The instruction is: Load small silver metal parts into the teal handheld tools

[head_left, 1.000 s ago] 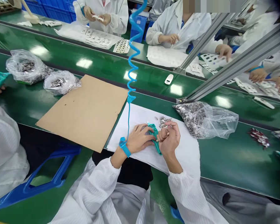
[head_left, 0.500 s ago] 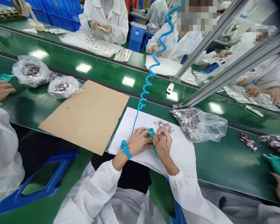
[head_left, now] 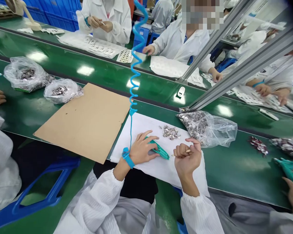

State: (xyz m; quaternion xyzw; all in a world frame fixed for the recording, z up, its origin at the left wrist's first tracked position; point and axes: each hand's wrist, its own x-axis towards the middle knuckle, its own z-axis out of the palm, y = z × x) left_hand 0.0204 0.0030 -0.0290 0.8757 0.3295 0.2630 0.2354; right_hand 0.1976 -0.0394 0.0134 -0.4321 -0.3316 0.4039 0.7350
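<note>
On the white sheet (head_left: 119, 146) lies a long teal plastic housing (head_left: 162, 151), its surface facing up. My left hand (head_left: 142, 150) has its fingers and thumb about the upper end of it, hiding that part. A blue wrist strap is on this wrist. My right hand (head_left: 187, 159) is apart from the housing, to its right, its fingers curled around a thin pale stick (head_left: 188, 150). Only the short ends of the stick show. Beyond both hands sits a small heap of shiny metal pieces (head_left: 171, 132), whose exact kind is too small to tell.
A clear bag of metal pieces (head_left: 197, 128) lies right of the heap. Brown cardboard (head_left: 88, 120) covers the bench on the left, with two open bags (head_left: 61, 91) beyond it. A coiled blue cord (head_left: 134, 70) hangs to my wrist strap. Co-workers sit opposite and alongside.
My right hand has moved right, away from the teal housing, and turned with the pale stick now showing. My left hand still holds the housing, which now lies more exposed.
</note>
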